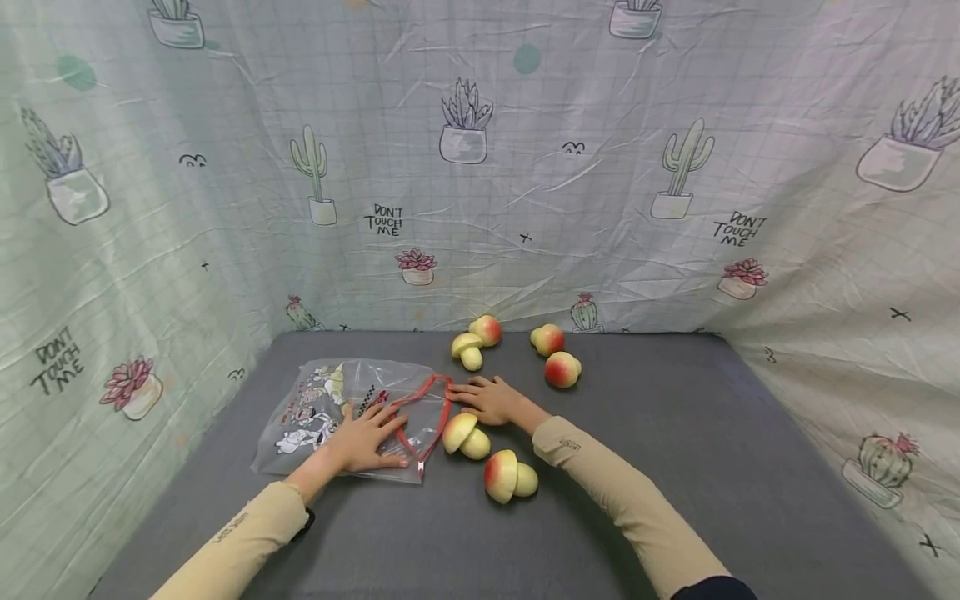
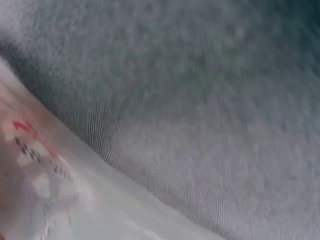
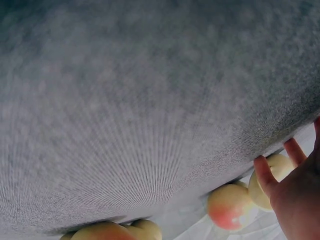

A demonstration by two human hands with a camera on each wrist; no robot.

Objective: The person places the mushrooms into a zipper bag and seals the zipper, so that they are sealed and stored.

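Observation:
A clear plastic bag (image 1: 300, 408) with cartoon prints and a red zip strip lies flat on the left of the grey table. My left hand (image 1: 363, 439) rests on it, fingers spread, near the zip end. In the left wrist view part of the bag (image 2: 125, 205) fills the lower left corner. My right hand (image 1: 491, 402) reaches to the red strip, fingers extended and fingertips right at its edge. Just below that hand are two toy mushrooms, one yellow with a reddish cap (image 1: 467, 436), the other redder (image 1: 511, 477). The right wrist view shows the right hand (image 3: 300, 195) holding nothing.
Behind the right hand, a pale yellow mushroom (image 1: 468, 351) lies against a red-capped mushroom (image 1: 487, 330). Farther right are another mushroom (image 1: 547, 339) and a red-capped one (image 1: 562, 369). A cactus-print curtain (image 1: 510, 200) encloses the grey table (image 1: 675, 442) at the back and sides.

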